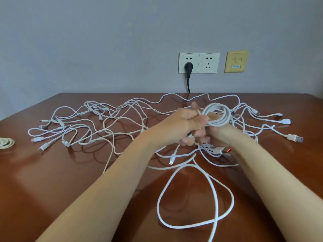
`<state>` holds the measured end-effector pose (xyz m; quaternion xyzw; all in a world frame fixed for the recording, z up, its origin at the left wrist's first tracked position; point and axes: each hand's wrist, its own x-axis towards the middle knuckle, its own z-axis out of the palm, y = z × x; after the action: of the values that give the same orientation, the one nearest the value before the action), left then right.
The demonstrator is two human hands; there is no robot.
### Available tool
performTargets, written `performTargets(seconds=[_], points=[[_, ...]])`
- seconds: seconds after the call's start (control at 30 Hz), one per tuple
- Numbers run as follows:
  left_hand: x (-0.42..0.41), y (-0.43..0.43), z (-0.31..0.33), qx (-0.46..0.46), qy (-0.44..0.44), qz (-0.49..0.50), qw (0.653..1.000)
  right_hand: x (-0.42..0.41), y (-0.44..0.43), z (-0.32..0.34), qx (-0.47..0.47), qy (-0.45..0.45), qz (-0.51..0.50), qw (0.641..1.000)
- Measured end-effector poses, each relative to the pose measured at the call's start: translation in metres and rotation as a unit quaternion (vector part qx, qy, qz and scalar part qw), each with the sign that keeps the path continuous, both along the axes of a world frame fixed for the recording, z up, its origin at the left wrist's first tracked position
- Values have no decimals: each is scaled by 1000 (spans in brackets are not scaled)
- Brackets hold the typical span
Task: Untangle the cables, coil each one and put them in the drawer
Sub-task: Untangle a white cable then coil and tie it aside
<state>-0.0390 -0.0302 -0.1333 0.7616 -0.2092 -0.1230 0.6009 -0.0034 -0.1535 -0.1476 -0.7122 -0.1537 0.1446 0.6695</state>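
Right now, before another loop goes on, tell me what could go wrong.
1. The slack tail of the coil in both hands (left hand, right hand) runs under the tangled cables; pulling may drag or tighten them.
2. The red-tipped plug beneath the hands could snag.
3. A loosened grip may let the coil spring open.

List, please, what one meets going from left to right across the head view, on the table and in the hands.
Coiled beige cable at the table's left edge → spread tangle of white cables → left hand → white coil held in both hands → USB plug at far right.
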Motion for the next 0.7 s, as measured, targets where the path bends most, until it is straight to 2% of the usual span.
performTargets(seconds=[0.13,0.27,0.37,0.6,0.7], points=[[7,16,6,76,-71,121,987,2,9,-1,-111,-130,-105,980],[19,21,0,158,-136,233,950,5,13,-5,-175,-196,-111,958],[22,19,-7,149,-145,253,945,7,10,-11,-278,-240,-94,925],[28,12,-14,103,-170,245,949,-3,20,-18,-370,-292,-31,881],[29,14,-15,100,-142,269,947,-8,21,-15,-454,-340,-27,823]])
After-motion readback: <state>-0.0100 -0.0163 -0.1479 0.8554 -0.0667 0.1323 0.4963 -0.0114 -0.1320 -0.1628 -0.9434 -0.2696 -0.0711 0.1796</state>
